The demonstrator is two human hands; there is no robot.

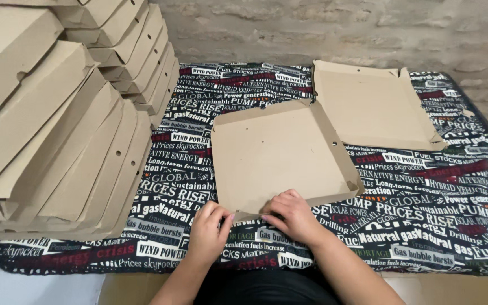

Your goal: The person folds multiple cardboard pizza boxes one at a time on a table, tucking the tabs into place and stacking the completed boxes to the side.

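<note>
Flat brown cardboard pizza box (280, 152) at frame centre, open lid running to upper right; left hand (209, 226) and right hand (292, 214) together, both pinching its near front flap, equally close

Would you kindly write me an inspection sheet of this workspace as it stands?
Surface: table under a dark printed cloth.
Job's things: open cardboard box, its lid lying flat behind; near edge held by both hands.
Clutter: leaning stacks of folded boxes at left.
Grippers: left hand and right hand pinch the box's front flap.
Cables: nothing seen.
Surroundings: rough brick wall behind.
</note>
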